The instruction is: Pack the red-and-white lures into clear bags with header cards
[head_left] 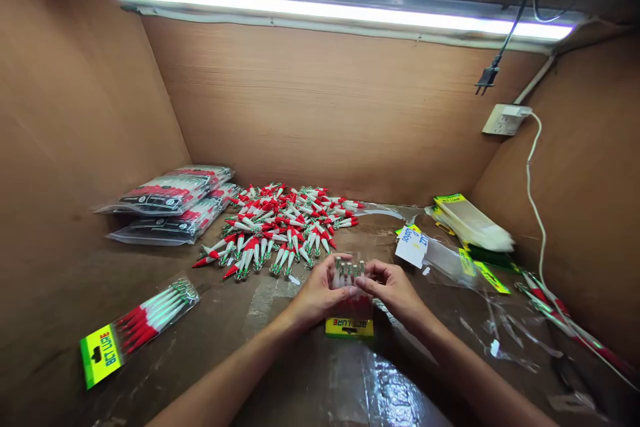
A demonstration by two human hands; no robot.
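Between my two hands is a clear plastic packet of squid jigs (349, 325), its yellow and green "BCT LURE" header toward me. Green hooked ends of several jigs show at its far end. My left hand (319, 288) grips the packet's left side, fingers closed around it. On the other side, the thumb and fingers of my right hand (393, 287) pinch the packet near the hooks. Behind my hands lies a heap of red and white squid jigs (285, 223). A filled packet (150, 320) of the same jigs rests to the left.
Sealed bags (170, 197) are stacked at the back left. Bags with yellow headers (475, 223), a handwritten white card (411, 247) and plastic scraps (495, 340) lie right. A white cable (533, 173) runs down from the socket (503, 120). A black plug (487, 77) hangs above.
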